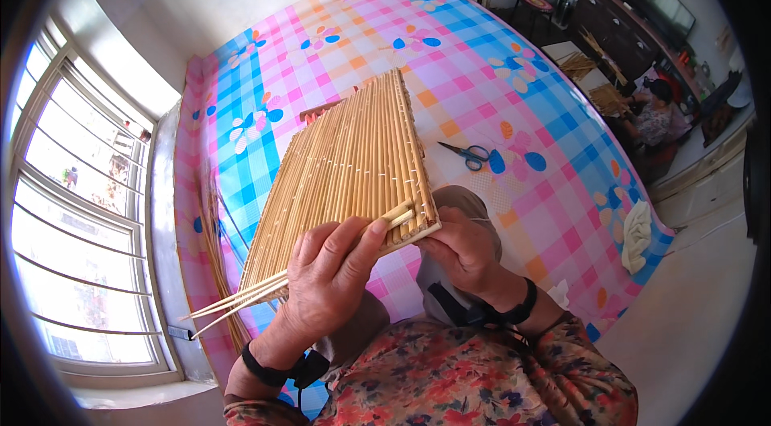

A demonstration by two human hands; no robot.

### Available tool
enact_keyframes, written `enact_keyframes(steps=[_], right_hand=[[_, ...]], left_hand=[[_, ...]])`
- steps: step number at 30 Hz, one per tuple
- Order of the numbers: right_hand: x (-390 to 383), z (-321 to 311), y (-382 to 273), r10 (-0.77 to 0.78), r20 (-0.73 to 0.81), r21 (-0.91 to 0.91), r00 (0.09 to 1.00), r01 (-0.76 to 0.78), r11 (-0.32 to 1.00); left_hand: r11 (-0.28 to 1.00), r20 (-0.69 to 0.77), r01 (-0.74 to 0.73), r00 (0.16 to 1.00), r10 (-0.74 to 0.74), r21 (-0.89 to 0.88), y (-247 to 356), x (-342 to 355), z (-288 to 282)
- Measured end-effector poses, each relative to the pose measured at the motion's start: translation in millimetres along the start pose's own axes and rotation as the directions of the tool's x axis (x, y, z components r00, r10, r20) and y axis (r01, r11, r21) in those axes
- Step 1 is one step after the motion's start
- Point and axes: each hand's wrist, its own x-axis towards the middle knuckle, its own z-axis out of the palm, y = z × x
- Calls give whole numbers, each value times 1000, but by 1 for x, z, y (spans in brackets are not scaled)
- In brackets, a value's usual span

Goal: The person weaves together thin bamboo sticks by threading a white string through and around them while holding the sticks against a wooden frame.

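We see the slatted reed panel point(345, 153) tilted above our lap point(360, 323); our right hand point(464, 249) pinches its near right corner, our left hand point(333, 269) thin straws point(257, 288) along its near edge. Probably light, stiff lengthwise, brittle: we'd grip its edges.

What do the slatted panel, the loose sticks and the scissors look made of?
Slatted panel: probably dried stalks or bamboo, satiny; narrow tan rods show. Loose sticks: likely similar, smooth; same straw colour. Scissors: seemingly metal and plastic; slim dark blades, thick rounded loops.
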Motion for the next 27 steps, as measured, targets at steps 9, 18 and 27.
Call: enact_keyframes(steps=[9,18,27], right_hand=[[-5,-1,7,-35,-25,29,999,36,999],[-18,7,5,80,-52,120,995,-74,990],[-11,9,2,36,-83,86,996,-29,996]], left_hand=[[1000,45,25,999,-25,4,2,-4,1],[999,101,-13,995,16,-32,1,-4,-1],[1000,92,-10,996,12,-20,2,-5,0]])
